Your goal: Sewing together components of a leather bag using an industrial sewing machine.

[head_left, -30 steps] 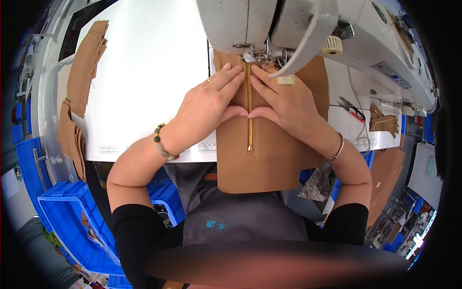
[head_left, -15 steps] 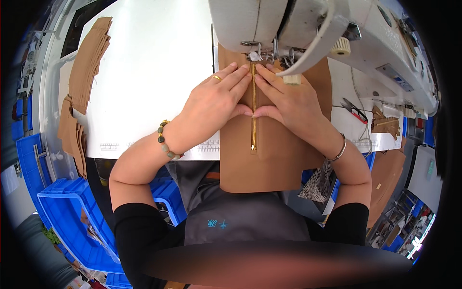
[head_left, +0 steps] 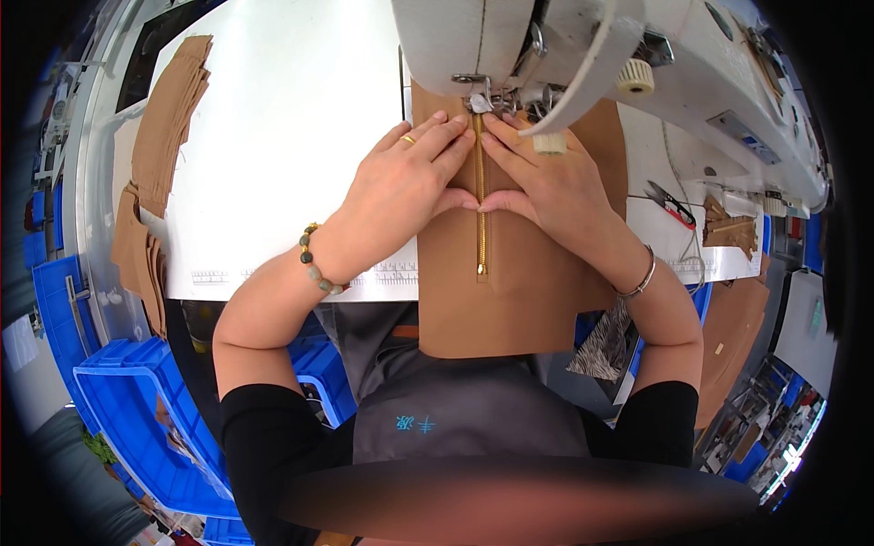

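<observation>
A brown fabric panel (head_left: 492, 318) lies under the needle area of a white sewing machine (head_left: 455, 41), its near end hanging over the table edge. A gold-toothed zipper (head_left: 482, 238) runs lengthwise in it, with its far end at the presser foot (head_left: 480, 102). My left hand (head_left: 410, 177) lies flat on the panel left of the zipper, fingers stretched toward the foot. On the zipper's other side my right hand (head_left: 551, 182) presses down the same way, fingertips close to the foot. Both thumbs nearly meet over the zipper. The needle itself is hard to make out.
Stacked brown pieces (head_left: 168, 118) lie at the table's left. Right of the machine bed are red-handled thread snips (head_left: 674, 209) and small brown scraps (head_left: 731, 232). Blue crates (head_left: 118, 369) stand below on the left. A curved white guard bar (head_left: 605, 77) hangs over my right hand.
The panel with its zipper has slid slightly away from me, toward the machine. Both hands stay flat on it, thumbs a little farther forward.
</observation>
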{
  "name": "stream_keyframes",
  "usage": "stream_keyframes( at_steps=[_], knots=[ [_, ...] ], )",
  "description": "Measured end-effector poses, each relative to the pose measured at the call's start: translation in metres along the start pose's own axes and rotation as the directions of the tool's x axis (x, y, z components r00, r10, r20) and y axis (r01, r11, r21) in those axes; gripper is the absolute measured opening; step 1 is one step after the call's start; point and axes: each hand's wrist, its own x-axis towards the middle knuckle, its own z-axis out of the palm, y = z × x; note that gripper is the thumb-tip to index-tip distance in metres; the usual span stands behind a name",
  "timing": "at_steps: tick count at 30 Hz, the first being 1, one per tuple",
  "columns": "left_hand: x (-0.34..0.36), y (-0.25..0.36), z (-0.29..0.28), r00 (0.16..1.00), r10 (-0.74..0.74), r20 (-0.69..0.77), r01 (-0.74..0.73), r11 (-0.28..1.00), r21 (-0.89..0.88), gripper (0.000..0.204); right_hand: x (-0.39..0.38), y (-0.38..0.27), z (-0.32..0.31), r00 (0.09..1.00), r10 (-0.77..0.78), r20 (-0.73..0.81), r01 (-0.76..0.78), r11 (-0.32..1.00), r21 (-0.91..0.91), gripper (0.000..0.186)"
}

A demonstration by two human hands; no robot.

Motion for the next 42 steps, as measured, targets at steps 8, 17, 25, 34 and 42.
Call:
stream_keyframes(
  at_steps=[8,17,25,34,42],
  knots=[
    [0.002,0.0,0.0,1.0,0.007,-0.025,-0.005,0.998,0.055,0.068,0.002,0.003,0.004,0.996,-0.028,-0.085,0.029,1.0,0.01,0.07],
    [0.003,-0.003,-0.001,1.0,-0.016,-0.009,0.016,1.0,0.021,0.067,0.003,0.006,0.006,0.996,-0.035,-0.085,0.034,0.999,-0.006,0.071],
    [0.005,-0.006,0.001,0.999,-0.009,-0.053,0.01,1.0,0.008,0.064,0.003,0.011,0.006,1.0,0.001,-0.015,-0.001,1.0,0.028,0.069],
    [-0.001,-0.008,0.008,0.991,0.016,-0.13,-0.012,1.0,0.027,0.068,-0.037,-0.042,-0.001,0.997,-0.07,-0.02,0.072,0.988,0.138,0.066],
    [-0.006,-0.008,0.012,0.992,0.022,-0.125,-0.02,1.0,0.024,0.07,-0.088,-0.116,-0.009,0.991,0.073,0.11,-0.094,0.975,0.203,0.07]
  ],
)
